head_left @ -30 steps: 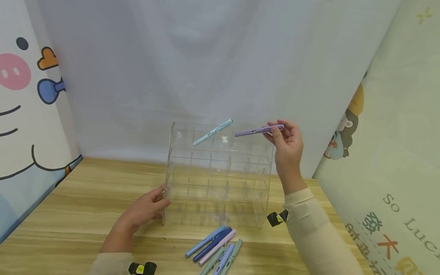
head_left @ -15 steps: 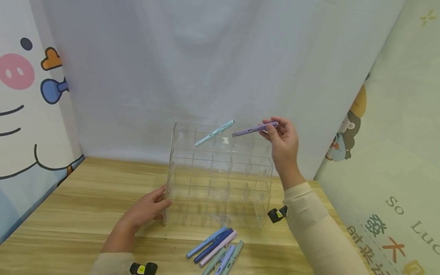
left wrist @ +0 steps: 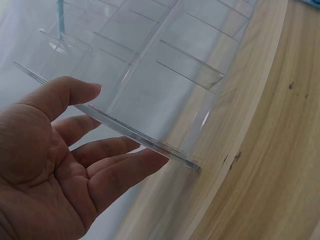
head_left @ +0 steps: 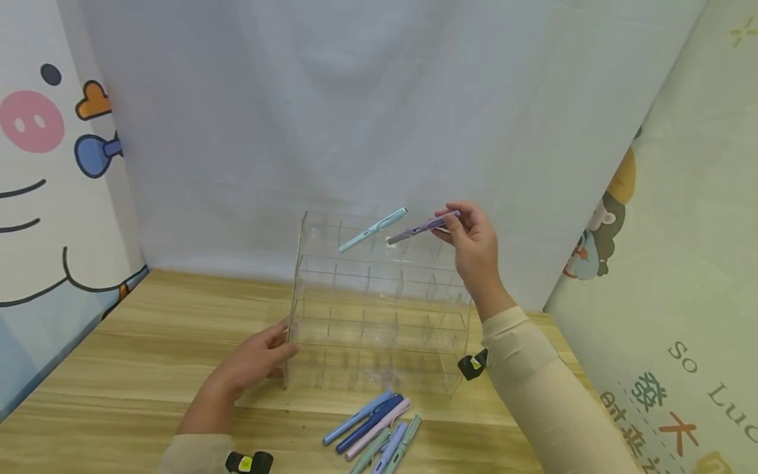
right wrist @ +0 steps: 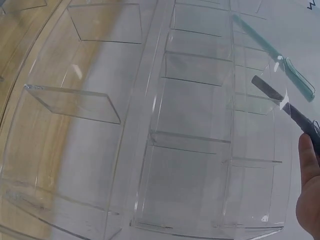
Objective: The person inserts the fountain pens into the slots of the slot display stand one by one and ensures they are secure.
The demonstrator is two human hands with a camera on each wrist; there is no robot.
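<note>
The right hand (head_left: pixel 474 247) pinches a purple pen (head_left: pixel 422 228) by its rear end, between thumb and fingertips, and holds it in the air at the top row of the clear acrylic organizer (head_left: pixel 379 309). The pen is tilted, its front tip pointing down-left toward one of the upper compartments, just beside a light blue pen (head_left: pixel 373 230) that already leans in the same row. In the right wrist view the purple pen (right wrist: pixel 287 111) looks dark and its tip seems to be at the compartment's edge; I cannot tell if it touches the wall.

The left hand (head_left: pixel 251 362) is spread and relaxed, with the thumb on one side of the organizer's left side wall (left wrist: pixel 137 135) and the fingers on the other — it rests on the plate more than it grips it.

The pen is most likely light, stiff and smooth, so a fingertip pinch near the back end is enough, though it may turn a little between the fingers. The organizer looks rigid but slippery and light, so it could slide on the desk (head_left: pixel 148 368) — holding the wall seems sensible.

More pens (head_left: pixel 373 431) lie in a loose group on the desk in front of the organizer.
</note>
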